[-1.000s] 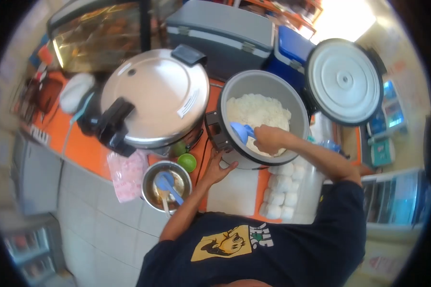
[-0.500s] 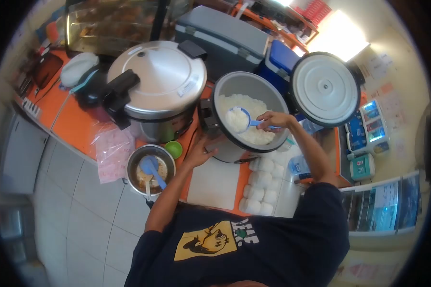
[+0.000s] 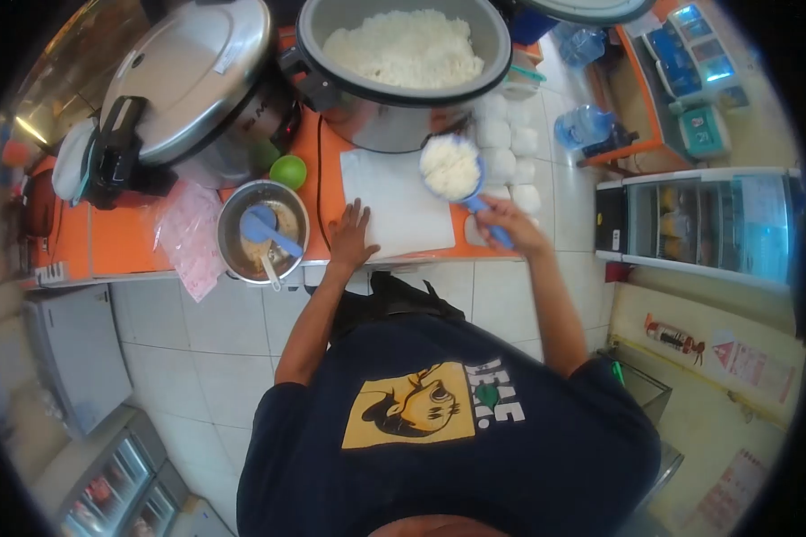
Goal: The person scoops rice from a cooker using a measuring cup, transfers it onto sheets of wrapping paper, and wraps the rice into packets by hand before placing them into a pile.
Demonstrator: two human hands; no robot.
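Note:
My right hand [image 3: 515,230] is closed around the handle of a blue rice scoop [image 3: 480,193]. White rice [image 3: 450,167] heaps in the scoop's bowl, above the right edge of a white paper sheet [image 3: 394,192]. Flat on the sheet's left edge rests my left hand [image 3: 353,234], fingers spread, holding nothing. Behind the sheet stands an open rice cooker [image 3: 381,121] with cooked rice [image 3: 412,54] inside. Left of my left hand, a metal bowl [image 3: 227,224] holds another blue scoop [image 3: 258,224] and a pale-handled utensil [image 3: 270,268].
A lidded rice cooker [image 3: 197,72] stands at the back left. Near it are a small green bowl [image 3: 288,170] and a pink plastic bag [image 3: 188,237]. Several white rounded packets [image 3: 500,166] line the right side. Water jugs [image 3: 582,128] and a glass-front fridge [image 3: 690,224] lie farther right.
My right hand has brought the rice-filled scoop out of the cooker toward the paper. My left hand has moved from beside the cooker onto the sheet. The view has tilted down.

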